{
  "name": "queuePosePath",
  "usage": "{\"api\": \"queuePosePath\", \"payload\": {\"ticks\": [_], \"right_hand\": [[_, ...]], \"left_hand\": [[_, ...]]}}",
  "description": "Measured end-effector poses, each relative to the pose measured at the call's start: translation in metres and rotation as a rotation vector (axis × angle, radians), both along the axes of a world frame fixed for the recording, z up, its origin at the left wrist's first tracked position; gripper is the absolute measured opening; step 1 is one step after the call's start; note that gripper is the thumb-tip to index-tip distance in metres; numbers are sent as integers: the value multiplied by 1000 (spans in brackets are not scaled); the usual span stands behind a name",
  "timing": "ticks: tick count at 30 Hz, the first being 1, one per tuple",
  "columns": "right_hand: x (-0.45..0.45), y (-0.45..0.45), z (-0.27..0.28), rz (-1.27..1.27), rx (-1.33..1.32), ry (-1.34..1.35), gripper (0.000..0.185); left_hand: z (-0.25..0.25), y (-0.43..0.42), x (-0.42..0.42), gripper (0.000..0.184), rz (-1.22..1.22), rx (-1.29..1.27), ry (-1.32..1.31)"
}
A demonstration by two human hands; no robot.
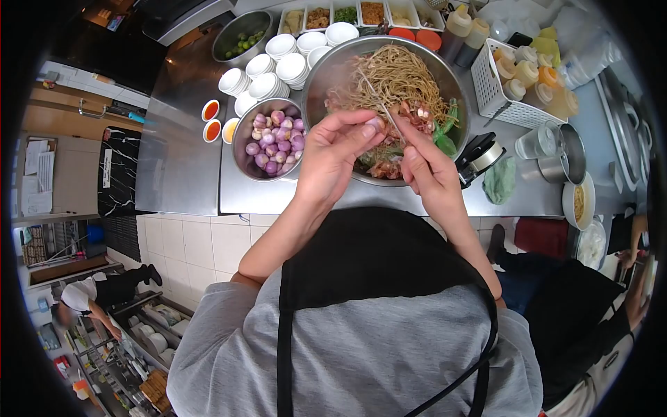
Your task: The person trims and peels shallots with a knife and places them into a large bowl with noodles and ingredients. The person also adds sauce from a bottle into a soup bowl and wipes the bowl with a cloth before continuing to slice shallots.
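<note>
My left hand [332, 149] pinches a small shallot [376, 125] between thumb and fingers. A thin-bladed knife [379, 101] is gripped in my right hand [432, 170], its blade close beside the shallot and pointing away from me. Both hands are over a large steel bowl [333, 68]. Inside it are a heap of long brown noodle-like strands [399, 73], reddish shallot skins [385, 169] and a green plastic piece [445, 142]. To the left, a smaller steel bowl [241, 161] holds purple shallots [278, 139].
Stacked white bowls [267, 85], sauce cups [211, 130] and a bowl of green limes [243, 43] stand left. On the right are a white bottle basket [486, 87], a black-and-silver object [481, 158] and a green cloth [499, 181]. Other people [87, 295] work nearby.
</note>
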State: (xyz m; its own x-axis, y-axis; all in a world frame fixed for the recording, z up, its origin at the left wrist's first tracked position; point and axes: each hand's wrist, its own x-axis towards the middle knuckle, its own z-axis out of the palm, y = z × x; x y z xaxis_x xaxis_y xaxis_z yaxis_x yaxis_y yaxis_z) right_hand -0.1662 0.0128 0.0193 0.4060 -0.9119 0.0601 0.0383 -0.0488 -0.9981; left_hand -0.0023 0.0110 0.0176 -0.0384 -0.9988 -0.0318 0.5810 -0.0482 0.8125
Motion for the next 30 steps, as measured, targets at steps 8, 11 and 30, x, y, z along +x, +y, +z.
{"api": "queuePosePath", "payload": {"ticks": [8,11,30], "right_hand": [[9,8,5,-20,17,-104,39],[10,6,0,3,0,-53,39],[-21,-12,-4,-146,86,177,39]], "left_hand": [[-1,-1,0,22,1,-27,-8],[-2,0,0,24,8,-52,-9],[-35,-7,138,21,326,-79,-946]]}}
